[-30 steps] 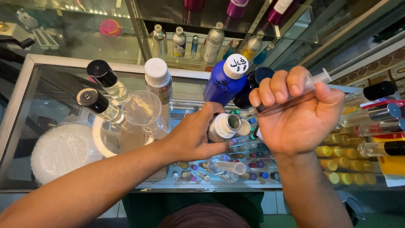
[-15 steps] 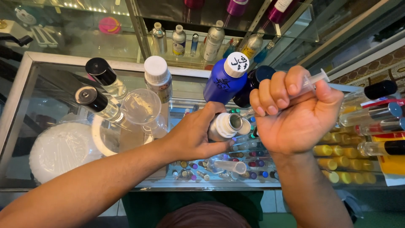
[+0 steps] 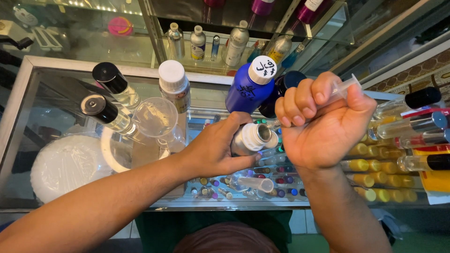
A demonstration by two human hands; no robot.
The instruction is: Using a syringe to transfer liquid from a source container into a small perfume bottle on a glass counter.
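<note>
My left hand (image 3: 216, 149) grips a small silver metal bottle (image 3: 250, 139) with an open neck, held just above the glass counter (image 3: 206, 96). My right hand (image 3: 322, 122) is closed in a fist around a clear plastic syringe (image 3: 346, 85), whose end sticks out to the upper right. The syringe's tip is hidden behind my fingers, close to the bottle's mouth. A blue bottle (image 3: 249, 84) with a white cap stands just behind both hands.
On the counter stand two clear bottles with black caps (image 3: 104, 111), a white-capped bottle (image 3: 174, 85), a clear measuring cup (image 3: 155, 118) and a white lidded tub (image 3: 66, 165). Rows of yellow-capped vials (image 3: 370, 165) and larger bottles (image 3: 412, 126) lie at the right. Shelves with bottles sit beyond.
My right hand with the syringe has shifted slightly; the left hand and the silver bottle stay in place.
</note>
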